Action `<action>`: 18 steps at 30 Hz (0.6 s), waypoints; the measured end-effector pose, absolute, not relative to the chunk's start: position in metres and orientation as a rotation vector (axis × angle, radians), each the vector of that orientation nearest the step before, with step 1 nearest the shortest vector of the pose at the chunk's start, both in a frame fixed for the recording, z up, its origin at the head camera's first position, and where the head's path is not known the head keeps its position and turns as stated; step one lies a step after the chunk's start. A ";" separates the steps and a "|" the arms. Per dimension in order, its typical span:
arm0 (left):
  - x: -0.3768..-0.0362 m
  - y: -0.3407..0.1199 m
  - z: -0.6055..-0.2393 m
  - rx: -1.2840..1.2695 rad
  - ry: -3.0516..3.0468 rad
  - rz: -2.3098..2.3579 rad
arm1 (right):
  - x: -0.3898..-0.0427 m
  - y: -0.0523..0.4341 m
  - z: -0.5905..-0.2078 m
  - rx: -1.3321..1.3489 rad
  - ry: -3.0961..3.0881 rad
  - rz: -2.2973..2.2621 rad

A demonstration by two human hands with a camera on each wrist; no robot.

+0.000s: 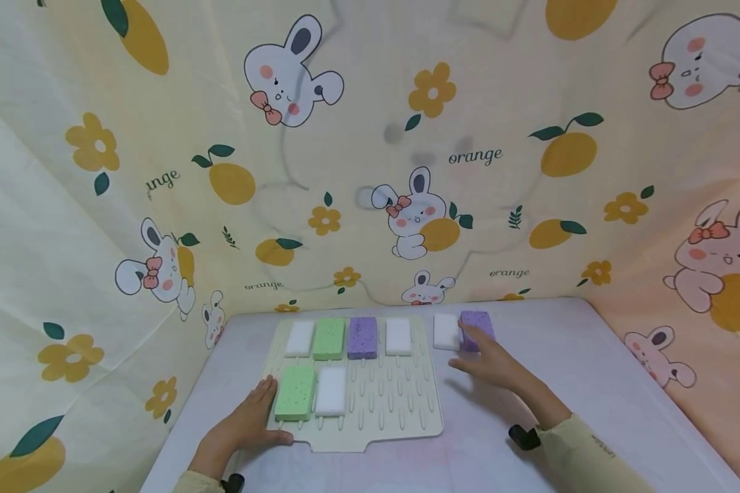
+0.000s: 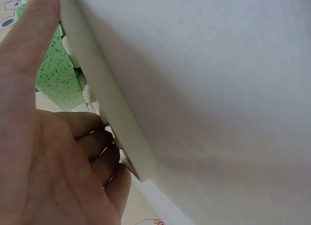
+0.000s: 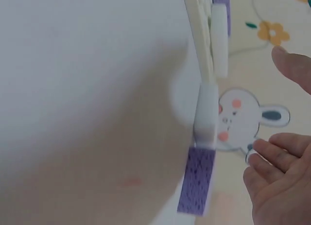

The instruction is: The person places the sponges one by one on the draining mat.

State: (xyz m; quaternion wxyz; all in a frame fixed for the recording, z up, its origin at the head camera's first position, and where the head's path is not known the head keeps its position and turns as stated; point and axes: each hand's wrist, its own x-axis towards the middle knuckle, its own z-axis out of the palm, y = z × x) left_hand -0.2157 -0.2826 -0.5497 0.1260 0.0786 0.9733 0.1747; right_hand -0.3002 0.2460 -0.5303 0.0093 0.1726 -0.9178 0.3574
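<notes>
1. Landmark = cream drying mat (image 1: 401, 411) w/ rows of pegs, lying on the pale table (image 1: 623, 404).
2. L hand (image 1: 243, 428) rests at the mat's near-left corner; thumb up along the mat's left edge beside the front green sponge (image 1: 295, 392). L wrist view: fingers (image 2: 97, 147) curled against the mat's edge (image 2: 112, 113), so it grips the mat.
3. R hand (image 1: 496, 363) is off the mat's right side, fingers straight & loosely spread, tips on/at the purple sponge (image 1: 476, 329); contact not fully clear. R wrist view: fingers (image 3: 279, 154) straight, held over the purple sponge (image 3: 197, 186).
4. A white sponge (image 1: 447, 331) lies on the table betw. that purple one & the mat's far-right corner, touching the purple one.
5. On the mat, far row L to R: white sponge (image 1: 299, 338), green (image 1: 329, 338), purple (image 1: 362, 337), white (image 1: 398, 336).
6. Near row, left part of mat: the front green sponge, then a white one (image 1: 331, 391) just beside it.
</notes>
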 end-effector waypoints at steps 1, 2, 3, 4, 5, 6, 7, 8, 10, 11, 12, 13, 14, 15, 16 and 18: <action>-0.216 -0.283 -0.550 0.230 2.834 0.507 | -0.303 0.249 -0.530 0.556 -2.848 1.104; -0.216 -0.283 -0.551 0.230 2.834 0.506 | -0.305 0.252 -0.531 0.572 -2.825 1.105; -0.216 -0.283 -0.551 0.234 2.835 0.503 | -0.308 0.255 -0.531 0.583 -2.809 1.097; -0.216 -0.284 -0.551 0.234 2.836 0.501 | -0.311 0.258 -0.531 0.592 -2.796 1.090; -0.216 -0.284 -0.551 0.236 2.837 0.500 | -0.313 0.262 -0.531 0.599 -2.790 1.082; -0.216 -0.284 -0.552 0.237 2.837 0.499 | -0.316 0.265 -0.531 0.593 -2.791 1.072; -0.217 -0.284 -0.552 0.239 2.837 0.497 | -0.318 0.268 -0.532 0.580 -2.800 1.068; -0.217 -0.284 -0.552 0.240 2.837 0.497 | -0.320 0.271 -0.531 0.564 -2.812 1.064; -0.217 -0.284 -0.552 0.238 2.837 0.499 | -0.323 0.276 -0.532 0.519 -2.863 1.046; -0.218 -0.284 -0.552 0.238 2.836 0.498 | -0.325 0.279 -0.532 0.503 -2.886 1.036; -0.218 -0.285 -0.552 0.239 2.836 0.498 | -0.326 0.281 -0.532 0.474 -2.913 1.031; -0.218 -0.285 -0.553 0.239 2.835 0.500 | -0.328 0.283 -0.533 0.453 -2.936 1.027; -0.218 -0.285 -0.553 0.240 2.835 0.500 | -0.329 0.285 -0.533 0.438 -2.950 1.024; -0.217 -0.285 -0.553 0.241 2.836 0.498 | -0.331 0.287 -0.534 0.428 -2.962 1.022; -0.217 -0.285 -0.553 0.242 2.836 0.498 | -0.333 0.288 -0.534 0.416 -2.971 1.024; -0.217 -0.284 -0.553 0.243 2.835 0.499 | -0.336 0.291 -0.536 0.397 -2.982 1.034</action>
